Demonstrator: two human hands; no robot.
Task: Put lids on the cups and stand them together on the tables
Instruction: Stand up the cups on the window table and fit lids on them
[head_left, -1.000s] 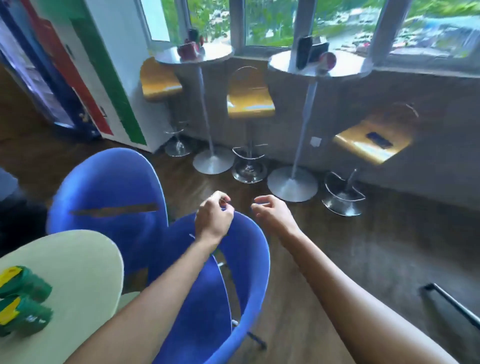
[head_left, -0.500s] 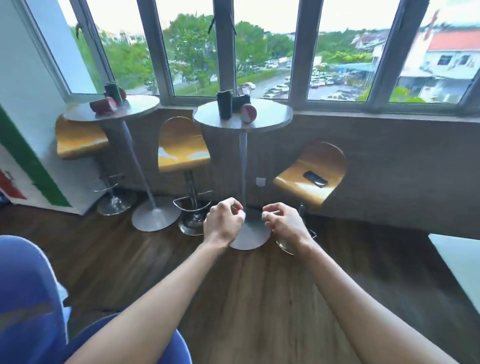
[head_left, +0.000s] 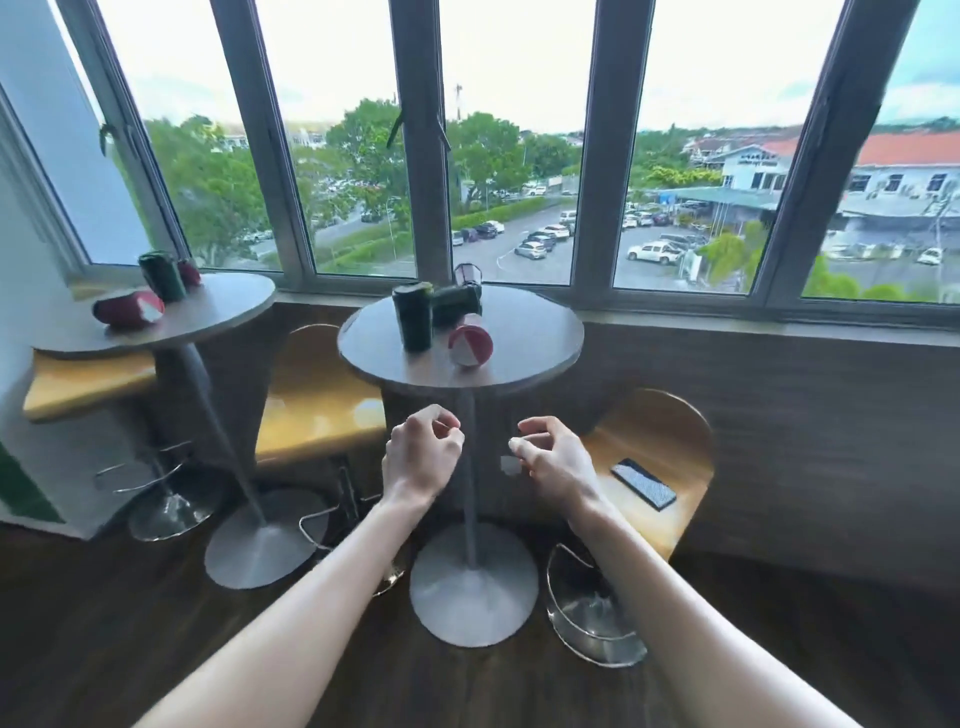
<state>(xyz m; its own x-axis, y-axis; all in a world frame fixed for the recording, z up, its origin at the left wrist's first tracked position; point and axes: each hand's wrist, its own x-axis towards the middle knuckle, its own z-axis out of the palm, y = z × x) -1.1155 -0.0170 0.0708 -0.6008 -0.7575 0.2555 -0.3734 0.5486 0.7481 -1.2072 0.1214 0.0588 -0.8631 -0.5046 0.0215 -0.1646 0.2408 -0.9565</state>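
Near the middle of the frame, on the round table (head_left: 524, 358), a dark green cup (head_left: 413, 318) is standing upright beside a second green cup (head_left: 458, 305) lying on its side and a red cup (head_left: 470, 346) lying tipped; at upper left, another table (head_left: 228, 306) is carrying more cups; the view has been closing in on them from across the room, so capping is yet to begin; left hand (head_left: 422, 454) and right hand (head_left: 558, 460) are hanging loosely curled, gripping nothing; no writing is legible.

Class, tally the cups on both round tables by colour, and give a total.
Green cups: 3
Red cups: 4
Total: 7
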